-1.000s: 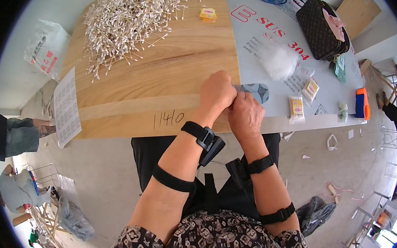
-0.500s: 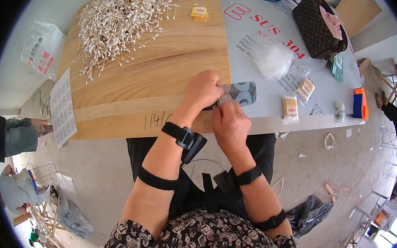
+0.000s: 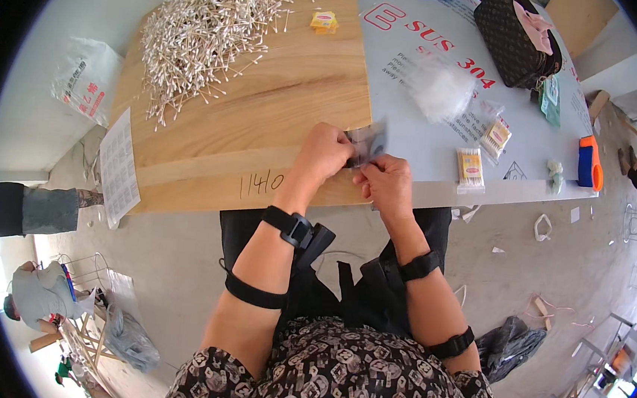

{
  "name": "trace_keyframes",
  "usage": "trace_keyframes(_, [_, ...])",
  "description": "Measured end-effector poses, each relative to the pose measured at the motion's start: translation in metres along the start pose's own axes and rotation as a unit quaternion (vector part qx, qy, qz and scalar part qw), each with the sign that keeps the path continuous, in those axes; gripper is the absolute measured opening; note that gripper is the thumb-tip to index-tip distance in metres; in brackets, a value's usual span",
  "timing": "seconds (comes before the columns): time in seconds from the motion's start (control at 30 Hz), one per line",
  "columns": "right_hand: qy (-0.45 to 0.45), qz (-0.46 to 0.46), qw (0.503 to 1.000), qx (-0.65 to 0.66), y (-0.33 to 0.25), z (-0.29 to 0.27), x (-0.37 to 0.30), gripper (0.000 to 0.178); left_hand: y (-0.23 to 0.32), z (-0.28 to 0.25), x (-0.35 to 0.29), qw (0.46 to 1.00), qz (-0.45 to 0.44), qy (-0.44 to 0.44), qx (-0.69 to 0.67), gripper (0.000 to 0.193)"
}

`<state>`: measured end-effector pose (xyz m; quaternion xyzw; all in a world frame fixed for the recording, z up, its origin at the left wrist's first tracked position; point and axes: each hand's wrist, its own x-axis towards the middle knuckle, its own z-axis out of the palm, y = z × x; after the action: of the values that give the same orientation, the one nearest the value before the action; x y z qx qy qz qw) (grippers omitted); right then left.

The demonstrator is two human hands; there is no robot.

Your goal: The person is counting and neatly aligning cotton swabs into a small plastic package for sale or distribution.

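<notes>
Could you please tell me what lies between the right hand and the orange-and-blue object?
In the head view, a packet of cotton swabs, then a small pale crumpled item.

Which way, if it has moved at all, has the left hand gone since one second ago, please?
Yes: the left hand has shifted slightly left, judged against the grey sheet's edge on the wooden tabletop.
</notes>
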<state>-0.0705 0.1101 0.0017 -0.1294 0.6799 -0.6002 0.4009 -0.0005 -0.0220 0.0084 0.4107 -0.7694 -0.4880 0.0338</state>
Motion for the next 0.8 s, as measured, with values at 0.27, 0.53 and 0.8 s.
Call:
trace_keyframes(0.27, [-0.024, 0.051, 0.998, 0.025, -0.003, -0.011, 0.009, 0.009, -0.01, 0.022, -0.013, 0.998, -0.008, 0.048, -0.032, 0.012])
trace_keyframes(0.53, [-0.065, 0.061, 0.996, 0.023, -0.011, -0.002, 0.015, 0.008, -0.024, 0.017, -0.015, 0.986, 0.038, 0.114, -0.119, 0.013])
trace_keyframes(0.8, [-0.083, 0.084, 0.989, 0.092, -0.013, -0.008, 0.024, 0.008, -0.009, 0.012, -0.022, 0.991, -0.003, 0.049, -0.121, 0.013])
